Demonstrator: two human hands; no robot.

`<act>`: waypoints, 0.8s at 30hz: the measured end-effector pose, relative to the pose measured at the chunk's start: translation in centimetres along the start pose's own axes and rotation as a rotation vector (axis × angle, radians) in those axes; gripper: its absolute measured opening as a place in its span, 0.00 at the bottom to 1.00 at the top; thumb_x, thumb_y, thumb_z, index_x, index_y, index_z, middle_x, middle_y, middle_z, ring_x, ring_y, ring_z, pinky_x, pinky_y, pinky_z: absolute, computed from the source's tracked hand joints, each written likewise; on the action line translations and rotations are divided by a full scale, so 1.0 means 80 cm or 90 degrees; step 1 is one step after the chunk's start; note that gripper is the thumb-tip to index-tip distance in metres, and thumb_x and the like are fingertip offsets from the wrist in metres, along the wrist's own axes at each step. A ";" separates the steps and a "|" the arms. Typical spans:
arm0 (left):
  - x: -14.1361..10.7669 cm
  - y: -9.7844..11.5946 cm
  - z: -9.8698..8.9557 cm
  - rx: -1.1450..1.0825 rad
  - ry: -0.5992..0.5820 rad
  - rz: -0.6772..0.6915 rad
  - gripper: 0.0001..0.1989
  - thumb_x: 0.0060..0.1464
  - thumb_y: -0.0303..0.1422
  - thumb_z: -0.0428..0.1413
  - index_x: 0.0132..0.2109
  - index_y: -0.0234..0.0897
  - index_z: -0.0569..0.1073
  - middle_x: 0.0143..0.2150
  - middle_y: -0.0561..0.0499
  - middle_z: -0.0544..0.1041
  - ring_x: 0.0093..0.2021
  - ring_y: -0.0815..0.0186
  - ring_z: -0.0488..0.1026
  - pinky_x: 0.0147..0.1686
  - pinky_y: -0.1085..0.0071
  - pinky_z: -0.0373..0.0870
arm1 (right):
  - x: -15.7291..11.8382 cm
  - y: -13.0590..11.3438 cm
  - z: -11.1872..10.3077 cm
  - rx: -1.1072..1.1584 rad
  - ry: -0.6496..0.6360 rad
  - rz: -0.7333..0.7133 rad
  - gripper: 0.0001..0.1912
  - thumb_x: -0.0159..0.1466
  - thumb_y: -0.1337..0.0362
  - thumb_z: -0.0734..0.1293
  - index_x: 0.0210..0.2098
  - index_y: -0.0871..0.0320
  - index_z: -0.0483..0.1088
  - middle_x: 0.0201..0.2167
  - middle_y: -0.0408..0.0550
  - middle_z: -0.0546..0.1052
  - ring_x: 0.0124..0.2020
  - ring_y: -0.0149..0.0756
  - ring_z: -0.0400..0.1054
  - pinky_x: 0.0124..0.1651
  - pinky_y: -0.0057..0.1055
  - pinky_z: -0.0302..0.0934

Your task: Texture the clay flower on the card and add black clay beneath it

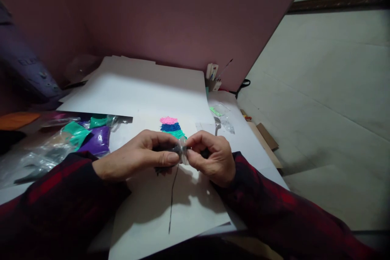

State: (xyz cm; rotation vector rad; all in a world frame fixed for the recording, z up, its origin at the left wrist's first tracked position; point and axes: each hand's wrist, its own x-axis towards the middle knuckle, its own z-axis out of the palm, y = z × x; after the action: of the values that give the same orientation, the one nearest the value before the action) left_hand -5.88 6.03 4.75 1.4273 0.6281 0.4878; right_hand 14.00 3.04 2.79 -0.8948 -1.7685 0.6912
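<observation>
Between the fingertips of both hands is a small clear plastic bag (183,153) with dark, soft-looking material in it. My left hand (138,156) is closed, thumb and fingers pinching the bag's left part. From the other side, my right hand (213,155) pinches it, with its fingers curled in. Below the hands lies a white sheet of paper (143,223) with a thin dark drawn line (172,203) running down it. Just beyond the fingers, textured bands of pink (168,120), blue (170,127) and teal (176,133) sit on the paper; the hands hide what lies below them.
Clear bags with purple (96,141) and green (76,133) material lie at the left. White sheets (143,85) rest at the back. A fork (217,125) and a bag with bright green bits (215,111) are at the right, near a pen holder (211,83). Cardboard (267,136) stands beyond the table's right edge.
</observation>
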 end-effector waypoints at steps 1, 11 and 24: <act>0.000 -0.001 0.000 -0.004 0.009 0.010 0.11 0.54 0.35 0.60 0.41 0.33 0.76 0.27 0.52 0.73 0.28 0.70 0.69 0.29 0.75 0.66 | 0.000 -0.001 0.001 0.014 0.018 0.021 0.03 0.56 0.68 0.70 0.28 0.61 0.71 0.14 0.36 0.66 0.15 0.20 0.55 0.17 0.20 0.50; -0.001 -0.002 -0.005 -0.005 0.054 0.029 0.11 0.53 0.35 0.61 0.43 0.33 0.76 0.27 0.52 0.75 0.27 0.71 0.70 0.27 0.77 0.65 | 0.006 -0.003 -0.006 0.193 0.009 0.115 0.05 0.59 0.64 0.69 0.31 0.61 0.71 0.13 0.35 0.67 0.11 0.19 0.55 0.15 0.19 0.50; 0.000 -0.001 -0.002 -0.002 0.032 0.000 0.11 0.53 0.35 0.61 0.40 0.32 0.76 0.27 0.52 0.74 0.27 0.71 0.69 0.28 0.76 0.66 | 0.000 0.005 -0.005 -0.009 -0.045 -0.051 0.06 0.59 0.70 0.66 0.36 0.63 0.74 0.14 0.37 0.67 0.14 0.22 0.56 0.17 0.23 0.52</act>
State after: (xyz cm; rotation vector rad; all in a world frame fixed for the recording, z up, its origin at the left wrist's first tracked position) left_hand -6.00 6.15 4.68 1.4155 0.6665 0.5261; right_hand 14.43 3.28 2.64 -0.8121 -1.8638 0.6661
